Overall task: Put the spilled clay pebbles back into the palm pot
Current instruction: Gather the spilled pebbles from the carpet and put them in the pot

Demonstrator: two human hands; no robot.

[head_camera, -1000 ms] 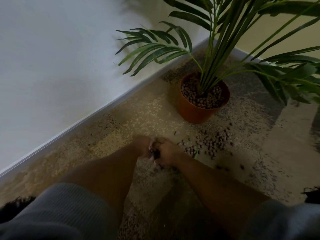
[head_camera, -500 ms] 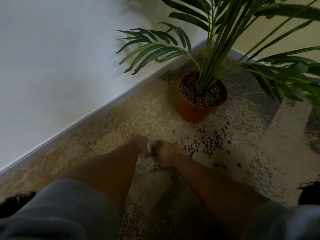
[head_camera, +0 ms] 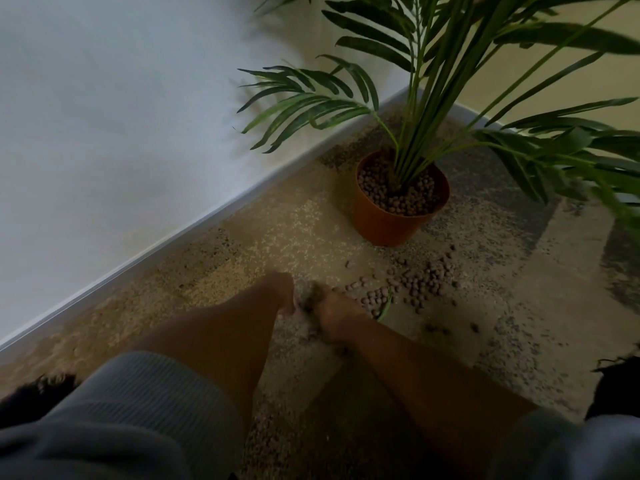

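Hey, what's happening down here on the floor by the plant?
A person is gathering spilled clay pebbles off the carpet in front of an orange palm pot. The left hand and right hand are together on the floor beside the pile; their grip is too dark to tell. Most pebbles remain scattered.

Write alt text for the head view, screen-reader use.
Two bare hands, left hand and right hand, meet low on a speckled beige carpet, beside a scatter of small brown round clay pebbles. Beyond them stands an orange plastic palm pot, already topped with pebbles, near a white wall. Whether the hands hold pebbles is unclear.
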